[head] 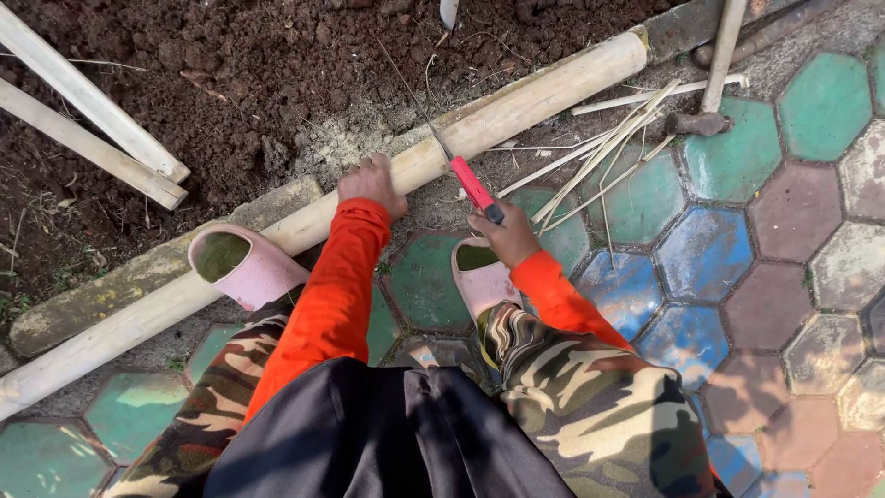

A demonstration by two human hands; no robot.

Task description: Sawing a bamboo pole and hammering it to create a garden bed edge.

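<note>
A long pale bamboo pole (516, 106) lies diagonally along a kerb between soil and coloured paving. My left hand (371, 183) presses down on the pole near its middle. My right hand (502, 235) grips the red handle of a hand saw (472, 182), whose thin blade runs up and left across the pole beside my left hand. Both arms wear orange sleeves. My left foot in a pink slipper (244, 267) rests on the pole; my right pink slipper (479, 277) stands on the paving.
Thin bamboo strips (599, 157) lie scattered on the hexagonal paving (728, 267) right of the saw. A hammer (710, 88) lies at top right. Two pale bamboo slats (92, 129) lie on the dark soil (258, 65) at upper left.
</note>
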